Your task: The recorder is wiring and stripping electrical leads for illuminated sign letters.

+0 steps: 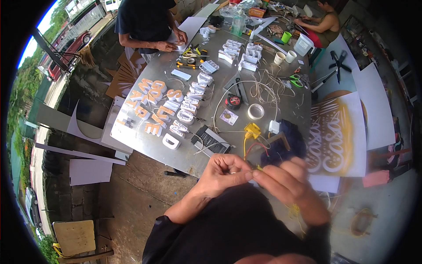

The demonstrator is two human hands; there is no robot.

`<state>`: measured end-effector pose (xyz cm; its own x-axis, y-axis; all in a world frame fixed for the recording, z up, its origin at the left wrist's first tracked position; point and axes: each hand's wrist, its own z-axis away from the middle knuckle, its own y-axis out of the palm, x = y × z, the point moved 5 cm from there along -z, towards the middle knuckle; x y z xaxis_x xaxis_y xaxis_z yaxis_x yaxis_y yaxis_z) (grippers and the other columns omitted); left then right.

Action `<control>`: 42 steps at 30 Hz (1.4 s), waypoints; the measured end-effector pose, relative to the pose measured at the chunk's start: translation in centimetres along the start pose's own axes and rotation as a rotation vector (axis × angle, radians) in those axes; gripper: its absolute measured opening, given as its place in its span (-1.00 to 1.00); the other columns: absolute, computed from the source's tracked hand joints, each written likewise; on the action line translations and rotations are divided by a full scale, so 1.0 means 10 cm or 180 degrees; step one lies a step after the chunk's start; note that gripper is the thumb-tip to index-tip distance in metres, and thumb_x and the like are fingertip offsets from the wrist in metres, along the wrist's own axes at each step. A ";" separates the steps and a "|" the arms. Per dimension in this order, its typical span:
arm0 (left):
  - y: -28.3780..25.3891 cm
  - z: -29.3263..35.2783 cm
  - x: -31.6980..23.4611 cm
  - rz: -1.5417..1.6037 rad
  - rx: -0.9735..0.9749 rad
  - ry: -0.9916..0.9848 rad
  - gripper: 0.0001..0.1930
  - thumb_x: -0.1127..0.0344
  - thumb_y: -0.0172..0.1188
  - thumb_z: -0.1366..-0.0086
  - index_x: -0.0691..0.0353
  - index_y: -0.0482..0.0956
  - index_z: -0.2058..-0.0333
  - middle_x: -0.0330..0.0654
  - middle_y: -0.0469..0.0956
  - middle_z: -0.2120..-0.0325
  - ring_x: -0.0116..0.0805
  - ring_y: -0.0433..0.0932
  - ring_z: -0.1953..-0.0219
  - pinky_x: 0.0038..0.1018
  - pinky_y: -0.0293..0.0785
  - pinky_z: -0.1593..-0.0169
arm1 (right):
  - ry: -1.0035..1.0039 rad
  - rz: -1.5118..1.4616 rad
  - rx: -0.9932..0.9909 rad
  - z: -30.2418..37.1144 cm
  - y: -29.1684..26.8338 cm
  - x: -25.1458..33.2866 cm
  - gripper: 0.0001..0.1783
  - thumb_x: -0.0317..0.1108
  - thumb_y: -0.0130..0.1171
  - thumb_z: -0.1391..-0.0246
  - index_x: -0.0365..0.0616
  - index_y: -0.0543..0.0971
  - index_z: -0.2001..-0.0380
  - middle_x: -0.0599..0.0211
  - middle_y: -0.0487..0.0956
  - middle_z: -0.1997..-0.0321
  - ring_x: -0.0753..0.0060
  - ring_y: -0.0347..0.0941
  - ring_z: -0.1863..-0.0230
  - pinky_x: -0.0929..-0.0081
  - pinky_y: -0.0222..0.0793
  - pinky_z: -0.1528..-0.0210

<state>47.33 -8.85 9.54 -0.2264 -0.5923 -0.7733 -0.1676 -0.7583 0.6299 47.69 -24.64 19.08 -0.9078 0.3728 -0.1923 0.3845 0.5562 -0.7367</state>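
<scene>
My left hand (226, 175) and my right hand (283, 179) meet fingertip to fingertip above the table's near edge. Both are closed in a pinch on a thin wire, mostly hidden by the fingers; a yellow bit shows beside the right fingertips. Just beyond them lies a yellow plug-like block (252, 130), from which a yellow wire (245, 147) runs down behind my left hand. A red wire (255, 146) curves close by. A dark blue cloth (293, 134) and a white adapter-like box (274, 127) sit beyond my right hand. To the left lies a slotted metal power supply (211, 141).
The metal table (193, 163) holds rows of cut-out letters (154, 105), a tape roll (255, 111), a tape measure (233, 101), loose cable (263, 88) and green-handled scissors (295, 80). One person (145, 26) works at the far left, another (325, 26) at the far right. Printed sheet (338, 136) stands right.
</scene>
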 end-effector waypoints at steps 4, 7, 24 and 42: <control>-0.01 -0.03 0.00 -0.0028 0.0025 -0.0003 -0.96 0.53 0.37 -0.20 0.32 0.68 0.37 -0.54 0.32 0.70 -0.76 0.18 0.62 -0.68 0.07 0.51 | 0.0040 -0.0101 0.0096 -0.01 0.04 -0.02 -0.85 -0.32 0.36 0.00 0.00 0.70 0.30 0.52 0.57 0.19 0.45 0.33 0.17 0.46 0.29 0.22; -0.01 -0.01 -0.11 -0.1169 0.0002 0.0656 -0.92 0.49 0.39 -0.16 0.27 0.69 0.35 -0.48 0.32 0.73 -0.68 0.25 0.58 -0.59 0.16 0.33 | 0.0372 -0.0159 0.0165 -0.02 0.05 -0.01 -0.87 -0.36 0.35 0.00 -0.05 0.66 0.33 0.47 0.56 0.24 0.39 0.38 0.19 0.43 0.32 0.19; 0.03 -0.15 -0.02 -0.0197 0.0028 0.0487 -0.91 0.45 0.32 -0.30 0.34 0.62 0.29 -0.33 0.62 0.47 -0.71 0.45 0.46 -0.71 0.31 0.37 | 0.1428 -0.0887 -0.0203 0.13 0.00 -0.21 -0.43 -0.31 0.57 0.22 -0.10 0.55 0.09 0.33 0.57 0.08 0.30 0.49 0.17 0.37 0.38 0.18; 0.08 0.06 0.17 -0.0110 0.0326 -0.0409 -0.88 0.42 0.39 -0.25 0.34 0.66 0.31 -0.38 0.57 0.56 -0.73 0.41 0.52 -0.73 0.26 0.42 | 0.0285 -0.0335 0.0037 0.10 -0.13 0.14 -0.84 -0.45 0.34 0.02 -0.14 0.70 0.30 0.46 0.59 0.32 0.49 0.51 0.28 0.55 0.38 0.31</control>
<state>46.28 -10.29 8.74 -0.3386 -0.5216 -0.7831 -0.2729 -0.7421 0.6122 45.75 -25.60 19.10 -0.9242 0.3778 -0.0554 0.2855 0.5874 -0.7572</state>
